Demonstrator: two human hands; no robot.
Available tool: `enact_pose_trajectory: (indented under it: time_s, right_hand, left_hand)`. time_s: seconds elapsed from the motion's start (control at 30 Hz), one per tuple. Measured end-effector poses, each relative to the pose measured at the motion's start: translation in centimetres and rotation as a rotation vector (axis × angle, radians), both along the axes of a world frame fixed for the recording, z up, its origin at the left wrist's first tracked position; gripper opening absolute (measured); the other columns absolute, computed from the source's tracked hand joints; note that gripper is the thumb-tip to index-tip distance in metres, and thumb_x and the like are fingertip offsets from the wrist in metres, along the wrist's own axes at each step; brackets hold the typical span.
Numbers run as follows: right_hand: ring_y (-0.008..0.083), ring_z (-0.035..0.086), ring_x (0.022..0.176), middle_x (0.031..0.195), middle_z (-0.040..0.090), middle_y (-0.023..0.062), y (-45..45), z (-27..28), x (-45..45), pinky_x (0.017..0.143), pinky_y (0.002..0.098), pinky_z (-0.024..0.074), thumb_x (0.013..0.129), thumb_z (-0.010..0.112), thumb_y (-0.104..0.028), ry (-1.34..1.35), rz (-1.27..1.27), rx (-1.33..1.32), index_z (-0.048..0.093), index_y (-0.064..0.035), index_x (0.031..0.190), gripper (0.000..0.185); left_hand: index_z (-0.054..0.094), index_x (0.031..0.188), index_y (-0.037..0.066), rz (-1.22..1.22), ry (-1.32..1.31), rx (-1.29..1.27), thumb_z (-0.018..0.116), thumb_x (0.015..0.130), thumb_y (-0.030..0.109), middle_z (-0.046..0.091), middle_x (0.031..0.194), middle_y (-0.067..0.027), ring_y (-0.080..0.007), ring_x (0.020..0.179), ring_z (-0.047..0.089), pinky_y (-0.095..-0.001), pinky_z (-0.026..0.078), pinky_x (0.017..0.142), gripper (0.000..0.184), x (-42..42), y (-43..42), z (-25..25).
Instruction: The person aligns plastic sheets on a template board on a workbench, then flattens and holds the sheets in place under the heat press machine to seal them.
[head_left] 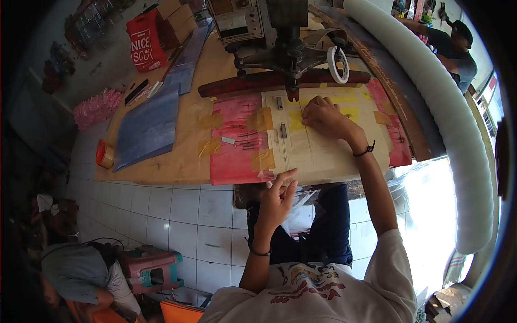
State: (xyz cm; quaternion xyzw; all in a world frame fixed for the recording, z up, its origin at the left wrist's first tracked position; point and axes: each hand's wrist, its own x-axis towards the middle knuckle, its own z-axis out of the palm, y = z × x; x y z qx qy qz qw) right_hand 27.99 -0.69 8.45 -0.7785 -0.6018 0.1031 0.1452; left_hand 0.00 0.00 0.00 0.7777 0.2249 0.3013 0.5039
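Observation:
My right hand (329,119) rests on a pale board (323,161) with its fingers bent down and pressed together over a yellow patch (349,114). Whatever the fingertips hold, if anything, is hidden beneath them. My left hand (279,200) is at the board's near edge, index finger stretched onto it and thumb apart, holding nothing. Two small dark metal blocks (283,131) lie on the board, left of my right hand. Pink-red sheeting (231,161), fixed with brown tape (263,160), borders the board, and a small light grey block (228,140) lies on it.
A machine with a dark red bar (237,86) and a white ring (338,65) stands just beyond my right hand. Blue sheets (148,126) and a tape roll (105,153) lie left. A long white padded roll (458,124) curves along the right. Other people sit lower left and upper right.

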Motion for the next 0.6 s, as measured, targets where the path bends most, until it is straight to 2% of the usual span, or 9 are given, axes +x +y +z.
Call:
enact_pose_trajectory:
  time_s: [0.07,0.17,0.27,0.37,0.47,0.57,0.6]
  right_hand:
    - [0.0345,0.048,0.136,0.14,0.057,0.0128,-0.1,-0.2,-0.2,0.106,0.0567,0.0408,0.096,0.068,-0.033,-0.035,-0.001,0.085,0.062,-0.0116,0.13,0.04]
    - [0.0347,0.047,0.134,0.134,0.059,0.0111,1.4,1.7,0.4,0.106,0.0529,0.0417,0.096,0.069,-0.032,0.14,0.003,-0.048,0.065,-0.0118,0.125,0.036]
    - [0.0349,0.054,0.126,0.123,0.064,0.0104,1.6,2.1,0.5,0.107,0.0488,0.0413,0.095,0.069,-0.032,0.162,0.022,-0.085,0.064,-0.0118,0.125,0.036]
    - [0.0287,0.063,0.11,0.11,0.068,0.0108,1.5,-0.6,1.4,0.104,0.0456,0.0417,0.096,0.069,-0.024,-0.063,0.143,0.133,0.061,-0.0055,0.126,0.036]
    - [0.0292,0.064,0.105,0.107,0.067,0.0104,0.3,-0.3,-0.1,0.103,0.0452,0.0422,0.095,0.069,-0.02,-0.157,0.176,0.315,0.062,-0.0065,0.126,0.035]
    - [0.0293,0.059,0.114,0.117,0.063,0.0113,-0.8,1.0,-2.7,0.103,0.0449,0.0417,0.093,0.067,-0.017,-0.1,0.071,0.301,0.066,-0.0093,0.127,0.035]
    - [0.0291,0.059,0.114,0.117,0.063,0.0109,-1.2,1.1,-3.5,0.102,0.0445,0.0418,0.093,0.068,-0.016,-0.116,0.065,0.316,0.066,-0.0097,0.127,0.035]
  left_hand:
    - [0.059,0.135,0.007,-0.002,-0.015,0.004,0.06,0.106,0.016,0.045,0.054,0.0001,-0.0032,0.053,0.036,-0.025,0.031,0.052,0.03,0.0,-0.2,-0.1]
    - [0.064,0.131,0.007,0.028,-0.08,0.011,0.063,0.103,0.014,0.03,0.054,0.0032,-0.0064,0.048,0.029,-0.0269,0.027,0.049,0.028,0.8,0.6,-0.5]
    - [0.064,0.131,0.008,0.025,-0.087,0.004,0.063,0.103,0.013,0.03,0.054,0.0029,-0.0061,0.048,0.03,-0.027,0.026,0.049,0.028,0.7,0.5,-1.0]
    - [0.063,0.131,0.008,0.022,-0.106,-0.053,0.063,0.103,0.013,0.031,0.054,0.003,-0.0065,0.047,0.03,-0.0266,0.027,0.049,0.029,0.8,0.1,-0.9]
    - [0.062,0.133,0.009,0.017,-0.087,-0.03,0.063,0.103,0.014,0.031,0.053,0.0036,-0.0071,0.047,0.03,-0.0265,0.029,0.05,0.031,0.6,0.2,-1.0]
    - [0.058,0.136,0.008,-0.033,0.0,0.017,0.059,0.106,0.018,0.049,0.056,0.0001,-0.0033,0.054,0.04,-0.0242,0.034,0.053,0.031,0.1,0.6,-0.8]
    - [0.058,0.136,0.008,-0.031,0.003,0.018,0.059,0.106,0.018,0.049,0.056,0.0,-0.0035,0.054,0.04,-0.0244,0.034,0.053,0.031,0.0,0.6,-0.8]
